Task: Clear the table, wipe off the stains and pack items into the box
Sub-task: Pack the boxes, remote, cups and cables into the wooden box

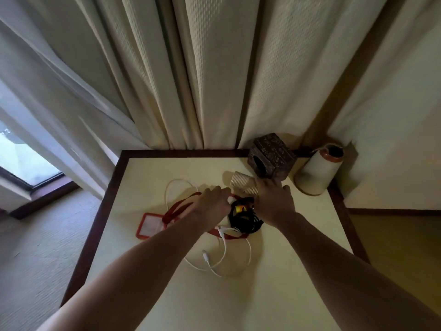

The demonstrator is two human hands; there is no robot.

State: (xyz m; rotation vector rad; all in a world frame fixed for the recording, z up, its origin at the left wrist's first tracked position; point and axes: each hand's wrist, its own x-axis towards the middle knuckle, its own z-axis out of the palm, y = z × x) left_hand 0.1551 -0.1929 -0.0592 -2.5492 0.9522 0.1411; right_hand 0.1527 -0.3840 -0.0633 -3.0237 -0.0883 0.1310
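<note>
On the cream table (148, 271) lies a tangle: a white cable (224, 255), a red lanyard (176, 210) with a red badge holder (149, 225), and a black cable bundle (245, 222) with a yellow tag. Two paper cups (239, 181) lie on their sides behind it. A dark carved wooden box (272, 158) stands at the back. My left hand (212, 203) is palm down over the lanyard, its fingers curled beside a small white piece; its grip is hidden. My right hand (274, 199) hovers over the black bundle and the nearer cup, thumb spread.
A pale ceramic jar (317, 170) with a brown rim stands in the back right corner against the wall. Curtains (202, 80) hang right behind the table's dark rim. Carpeted floor (43, 247) and a low window lie to the left.
</note>
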